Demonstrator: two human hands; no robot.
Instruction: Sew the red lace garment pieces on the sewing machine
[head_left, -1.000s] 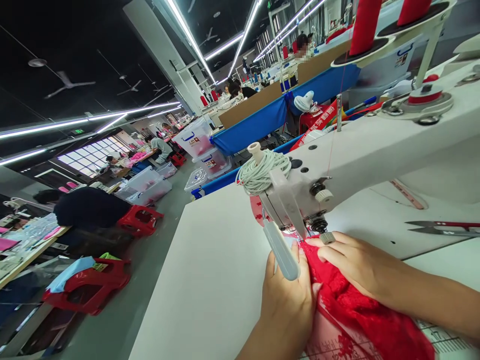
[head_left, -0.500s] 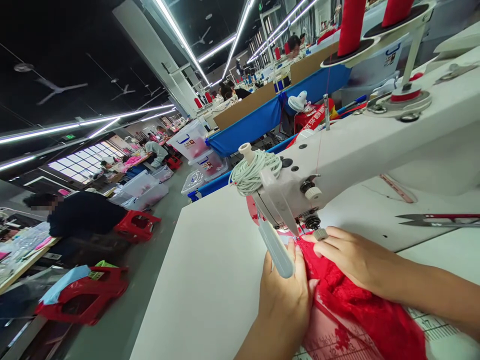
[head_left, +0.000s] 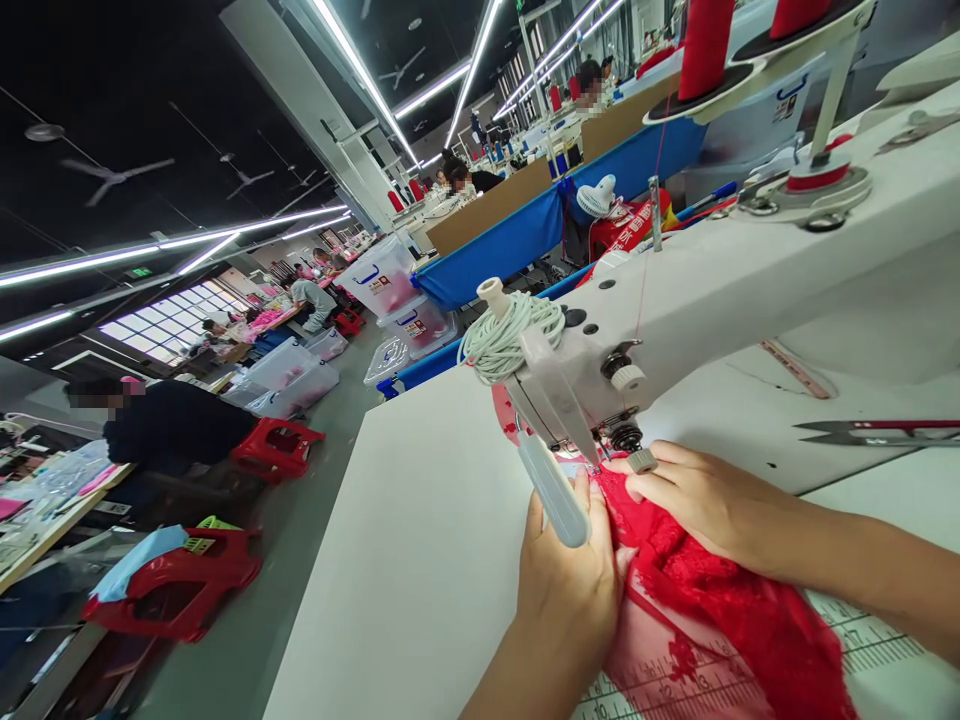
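Red lace fabric (head_left: 705,570) lies under the needle area of a white sewing machine (head_left: 720,310) and trails down toward me over a printed ruler scale. My left hand (head_left: 574,575) grips the fabric's left edge close to the presser foot, thumb and fingers closed on it, partly behind the grey lever (head_left: 555,490). To the right of the needle, my right hand (head_left: 697,495) pinches the lace, its fingertips near the tension knob. The needle tip itself is hard to make out.
Thread snips (head_left: 877,432) and a short measuring tape (head_left: 799,370) lie right of the machine. A coil of pale cord (head_left: 514,340) hangs on its head. Red thread cones (head_left: 705,50) stand above. Red stools (head_left: 180,585) and a seated person (head_left: 180,425) are at the left.
The lace has shifted slightly at its lower end. Both hands keep nearly the same place and hold. The seated person at left has moved a little to the right in view.
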